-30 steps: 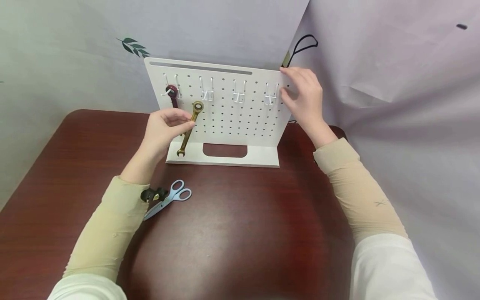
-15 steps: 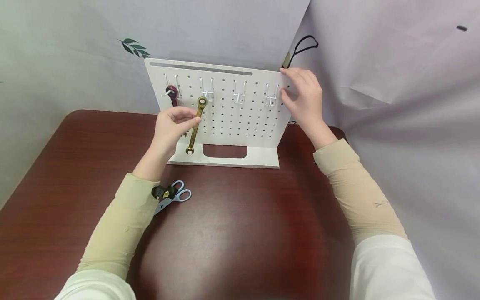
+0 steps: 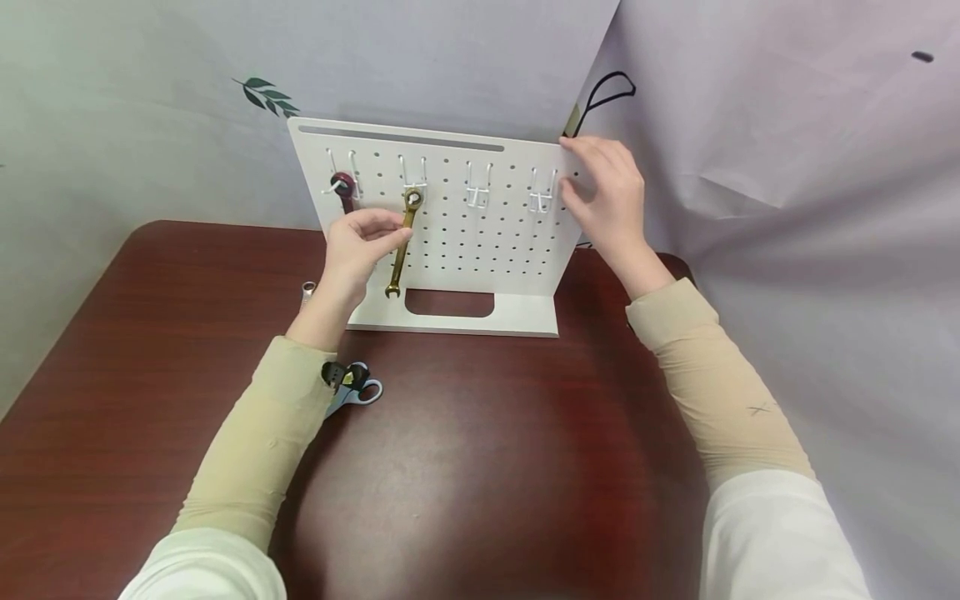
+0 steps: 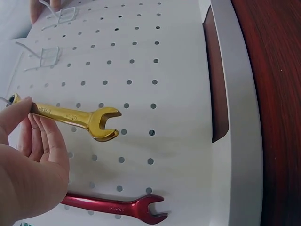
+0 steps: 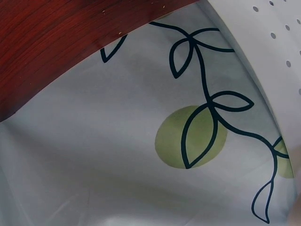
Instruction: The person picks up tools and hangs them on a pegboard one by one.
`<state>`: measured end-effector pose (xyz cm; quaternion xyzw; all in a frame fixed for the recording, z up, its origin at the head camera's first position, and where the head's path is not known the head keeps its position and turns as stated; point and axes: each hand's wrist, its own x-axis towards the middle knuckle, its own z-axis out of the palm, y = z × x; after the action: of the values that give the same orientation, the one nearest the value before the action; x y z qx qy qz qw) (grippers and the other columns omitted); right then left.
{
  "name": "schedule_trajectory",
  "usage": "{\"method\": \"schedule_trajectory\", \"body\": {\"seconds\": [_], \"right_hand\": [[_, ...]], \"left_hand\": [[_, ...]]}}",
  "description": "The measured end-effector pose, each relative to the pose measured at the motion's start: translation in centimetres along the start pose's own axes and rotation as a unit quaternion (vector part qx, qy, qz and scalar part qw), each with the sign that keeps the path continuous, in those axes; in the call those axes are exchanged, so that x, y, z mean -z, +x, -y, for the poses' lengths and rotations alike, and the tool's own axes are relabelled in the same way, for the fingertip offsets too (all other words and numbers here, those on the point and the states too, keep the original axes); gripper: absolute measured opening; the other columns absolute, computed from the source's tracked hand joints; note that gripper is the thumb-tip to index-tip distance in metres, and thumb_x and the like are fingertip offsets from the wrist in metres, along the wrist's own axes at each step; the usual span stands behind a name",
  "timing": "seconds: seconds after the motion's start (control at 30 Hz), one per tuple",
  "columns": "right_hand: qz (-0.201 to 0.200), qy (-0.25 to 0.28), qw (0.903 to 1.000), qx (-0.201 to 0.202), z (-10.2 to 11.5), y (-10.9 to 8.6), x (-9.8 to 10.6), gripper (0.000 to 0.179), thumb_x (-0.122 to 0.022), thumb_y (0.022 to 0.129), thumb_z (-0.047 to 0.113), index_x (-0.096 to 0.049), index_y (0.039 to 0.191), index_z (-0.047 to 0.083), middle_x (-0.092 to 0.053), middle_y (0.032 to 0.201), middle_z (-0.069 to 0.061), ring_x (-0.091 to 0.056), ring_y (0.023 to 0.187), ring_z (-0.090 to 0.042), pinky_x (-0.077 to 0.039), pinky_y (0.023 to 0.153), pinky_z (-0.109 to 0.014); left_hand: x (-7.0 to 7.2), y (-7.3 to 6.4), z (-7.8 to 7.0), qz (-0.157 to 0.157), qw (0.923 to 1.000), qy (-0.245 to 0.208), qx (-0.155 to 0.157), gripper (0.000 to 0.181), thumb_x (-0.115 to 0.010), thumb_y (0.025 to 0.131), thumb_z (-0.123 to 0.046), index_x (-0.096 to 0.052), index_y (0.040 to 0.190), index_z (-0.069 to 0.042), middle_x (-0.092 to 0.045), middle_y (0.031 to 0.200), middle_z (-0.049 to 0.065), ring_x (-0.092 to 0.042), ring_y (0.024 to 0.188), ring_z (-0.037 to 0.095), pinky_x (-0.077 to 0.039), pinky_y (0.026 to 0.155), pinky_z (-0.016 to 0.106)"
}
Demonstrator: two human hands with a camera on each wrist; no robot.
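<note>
My left hand (image 3: 360,250) pinches a gold combination wrench (image 3: 401,257) between thumb and fingers, its ring end up at the second hook (image 3: 414,173) of the white pegboard (image 3: 465,242). A white hook tip shows in the ring. In the left wrist view, the wrench's open jaw end points away from the hand, in front of the board. A red wrench (image 4: 113,205) hangs from the leftmost hook, partly hidden by my left hand in the head view. My right hand (image 3: 611,192) grips the board's upper right corner, thumb on the front side.
Two more hooks, including the rightmost hook (image 3: 542,196), bear nothing. Light blue scissors (image 3: 367,390) lie on the dark red table (image 3: 480,467), partly behind my left wrist. A silver ring end (image 3: 308,288) shows beside my left forearm. A patterned cloth (image 5: 117,150) hangs behind.
My left hand has moved right and slightly up, bringing the gold wrench from beside the second hook to it. The silver ring end has come into sight. My right hand stays put.
</note>
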<state>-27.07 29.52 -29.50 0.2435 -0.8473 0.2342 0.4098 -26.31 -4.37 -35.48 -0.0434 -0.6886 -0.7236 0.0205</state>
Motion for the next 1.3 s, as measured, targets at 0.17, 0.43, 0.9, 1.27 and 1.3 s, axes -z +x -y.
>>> {"method": "schedule_trajectory", "body": {"seconds": [0.17,0.43,0.9,1.27,1.3], "right_hand": [[-0.002,0.001,1.0000,-0.002,0.0,-0.1,0.1,0.038,-0.071,0.094,0.000,-0.072,0.131,0.001,-0.074,0.126,-0.021,-0.066,0.119,-0.040,-0.049,0.112,-0.044],[0.000,0.001,1.0000,-0.004,-0.1,-0.1,0.3,0.038,-0.071,0.094,0.000,-0.071,0.132,0.000,-0.074,0.127,-0.021,-0.066,0.119,-0.040,-0.049,0.112,-0.044],[0.004,-0.002,1.0000,-0.009,-0.1,-0.2,0.4,0.038,-0.070,0.095,0.000,-0.071,0.132,0.000,-0.074,0.127,-0.021,-0.065,0.120,-0.041,-0.048,0.113,-0.044],[-0.001,0.000,0.9999,-0.010,-0.2,-0.2,0.5,0.038,-0.071,0.094,-0.001,-0.072,0.132,0.001,-0.074,0.127,-0.020,-0.066,0.119,-0.040,-0.048,0.113,-0.043],[-0.001,0.000,1.0000,-0.010,-0.2,-0.2,0.5,0.038,-0.071,0.094,-0.001,-0.072,0.132,0.000,-0.074,0.127,-0.021,-0.066,0.119,-0.040,-0.048,0.113,-0.044]], "left_hand": [[-0.4,0.5,0.4,-0.016,0.9998,-0.010,-0.003,0.033,-0.080,0.091,0.001,-0.076,0.081,-0.030,-0.074,0.080,-0.020,-0.069,0.082,-0.001,-0.054,0.079,0.015],[-1.2,1.1,0.5,-0.043,0.9991,-0.007,-0.001,0.028,-0.081,0.090,0.000,-0.078,0.082,-0.027,-0.074,0.080,-0.019,-0.068,0.082,0.000,-0.055,0.078,0.014],[-2.4,1.0,0.9,-0.077,0.9927,0.056,-0.075,0.015,-0.081,0.091,-0.001,-0.077,0.104,0.006,-0.069,0.075,-0.028,-0.067,0.076,-0.004,-0.056,0.078,0.013],[-2.0,0.8,1.0,-0.072,0.9889,0.088,-0.096,0.022,-0.079,0.093,-0.002,-0.076,0.112,0.009,-0.071,0.088,-0.019,-0.068,0.080,-0.007,-0.057,0.081,0.013],[-1.8,0.6,1.1,-0.070,0.9886,0.092,-0.096,0.022,-0.080,0.093,-0.002,-0.077,0.112,0.008,-0.073,0.091,-0.015,-0.068,0.081,-0.007,-0.057,0.081,0.013]]}}
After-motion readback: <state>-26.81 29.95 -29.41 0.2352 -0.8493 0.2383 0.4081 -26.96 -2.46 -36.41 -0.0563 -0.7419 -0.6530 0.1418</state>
